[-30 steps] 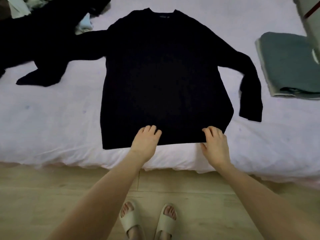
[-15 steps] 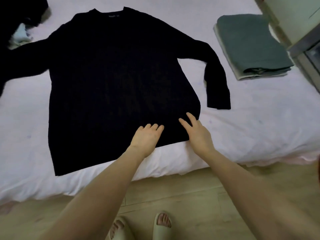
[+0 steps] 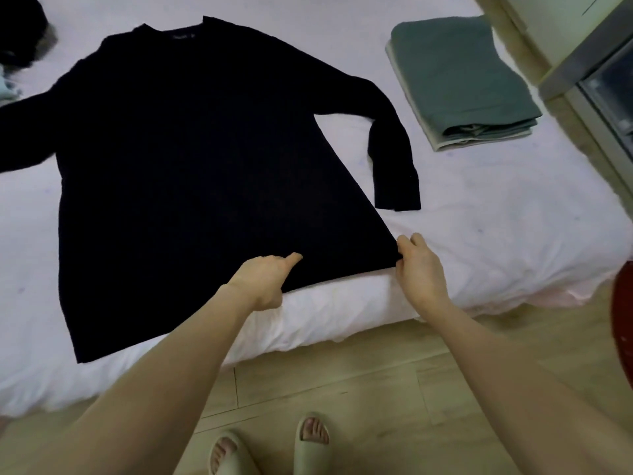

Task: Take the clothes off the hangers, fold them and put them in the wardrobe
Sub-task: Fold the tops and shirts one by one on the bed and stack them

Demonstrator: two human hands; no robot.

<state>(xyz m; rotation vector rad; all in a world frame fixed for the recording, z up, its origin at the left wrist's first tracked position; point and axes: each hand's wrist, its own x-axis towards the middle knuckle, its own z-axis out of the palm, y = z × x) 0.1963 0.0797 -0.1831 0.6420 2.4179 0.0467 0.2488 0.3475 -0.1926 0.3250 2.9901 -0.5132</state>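
Wood floor [image 3: 342,389] underfoot, pale slippers [image 3: 311,440] at the bed [image 3: 513,241] edge. Left hand [image 3: 263,279] pinched the black sweater [image 3: 191,159] hem, thumb on top; right hand [image 3: 419,269] curled on its hem corner. Sweater lay flat on the white sheet. Beyond, folded grey-green clothes [image 3: 459,77] near the wardrobe [image 3: 582,46].

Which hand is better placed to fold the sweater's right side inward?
Probably the right hand: it already pinches the black sweater's lower right corner, with the right sleeve on its side. The left hand grips the hem nearer the middle.
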